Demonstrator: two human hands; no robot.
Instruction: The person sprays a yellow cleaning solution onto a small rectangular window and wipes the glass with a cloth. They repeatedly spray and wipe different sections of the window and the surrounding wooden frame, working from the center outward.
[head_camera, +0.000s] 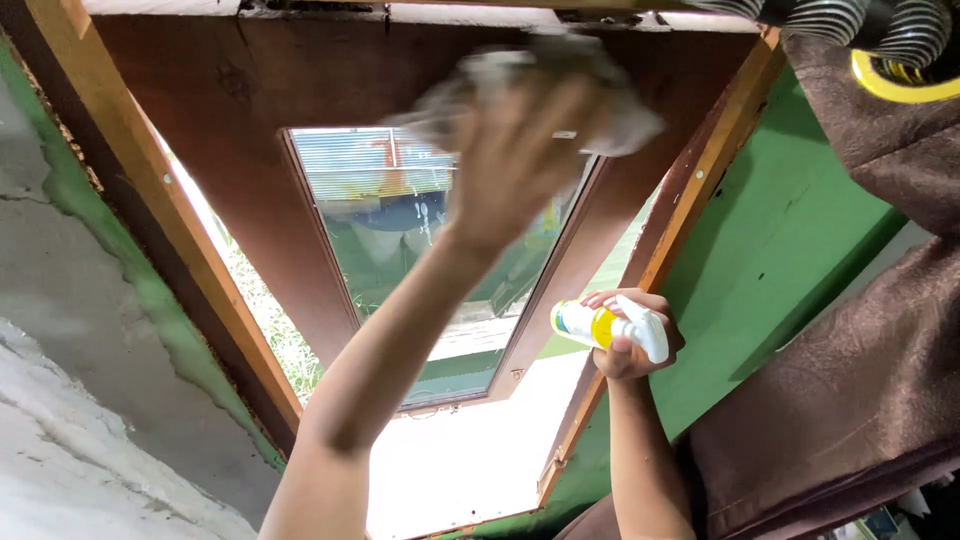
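Observation:
My left hand (515, 160) is raised and pressed against the upper part of a brown wooden window sash (250, 170), with a crumpled whitish cloth (610, 105) bunched under the fingers; hand and cloth are blurred. The sash's glass pane (390, 230) lies just below the hand, with reflections and smears on it. My right hand (630, 335) is lower, to the right, closed around a small yellow-and-white spray bottle (600, 325) with a white trigger head, held near the orange-brown window frame (690, 190).
A brown curtain (870, 380) hangs at the right over a green wall (780, 250). A striped object and a yellow ring (895, 85) sit at the top right. Cracked grey plaster (70, 330) fills the left. Bright daylight and grass show through the open window.

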